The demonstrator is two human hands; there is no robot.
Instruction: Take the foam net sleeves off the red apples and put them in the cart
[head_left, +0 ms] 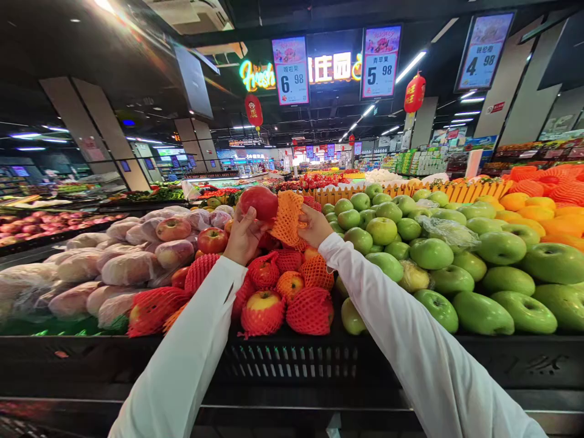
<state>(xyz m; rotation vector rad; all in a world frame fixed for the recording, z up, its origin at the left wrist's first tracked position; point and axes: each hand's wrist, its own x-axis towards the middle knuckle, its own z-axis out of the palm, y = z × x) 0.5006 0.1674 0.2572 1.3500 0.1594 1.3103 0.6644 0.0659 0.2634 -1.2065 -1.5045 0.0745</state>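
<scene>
My left hand (244,238) is closed around a bare red apple (259,203), held up over the fruit display. Just right of it, my right hand (314,227) pinches an orange foam net sleeve (286,218), whose left end reaches the apple's side. Whether the apple sits partly inside the sleeve I cannot tell. Below both hands lie several apples in red foam nets (263,311) and an apple in an orange net (290,285). Between my forearms the black crate (292,365) shows its slotted front wall.
Green apples (431,244) are heaped to the right, with orange fruit (554,216) beyond. Plastic-wrapped apples (130,267) fill the left side. A yellow picket divider (477,191) stands behind the green apples. Price screens (291,70) and a red lantern (414,94) hang overhead.
</scene>
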